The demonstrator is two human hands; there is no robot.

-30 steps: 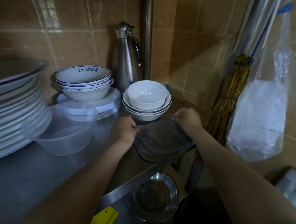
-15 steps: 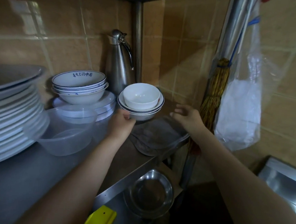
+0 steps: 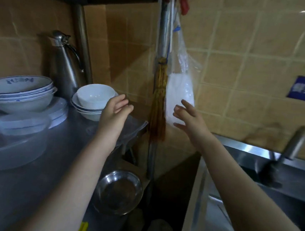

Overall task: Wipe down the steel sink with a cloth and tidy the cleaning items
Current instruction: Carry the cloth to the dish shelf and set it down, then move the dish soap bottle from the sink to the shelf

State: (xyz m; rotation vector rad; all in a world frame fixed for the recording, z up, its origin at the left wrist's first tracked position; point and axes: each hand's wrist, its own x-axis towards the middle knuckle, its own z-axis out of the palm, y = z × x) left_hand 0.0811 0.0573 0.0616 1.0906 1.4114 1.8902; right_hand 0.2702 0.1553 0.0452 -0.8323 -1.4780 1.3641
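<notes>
The room has tan tiled walls (image 3: pixel 247 50). A shiny, smooth steel shelf (image 3: pixel 19 195) holds round white bowls (image 3: pixel 93 98), a tall steel jug (image 3: pixel 67 64) and a see-through plastic tub (image 3: pixel 9 144). The soft grey cloth (image 3: pixel 136 126) lies flat on the shelf's far corner, just behind the left hand (image 3: pixel 114 111). The steel sink (image 3: pixel 230 225) sits low on the right. A straw brush (image 3: pixel 159 106) and a thin plastic bag (image 3: pixel 180 92) hang by a pole. Both hands are up with fingers spread, holding nothing. The right hand (image 3: pixel 190 119) is near the bag.
</notes>
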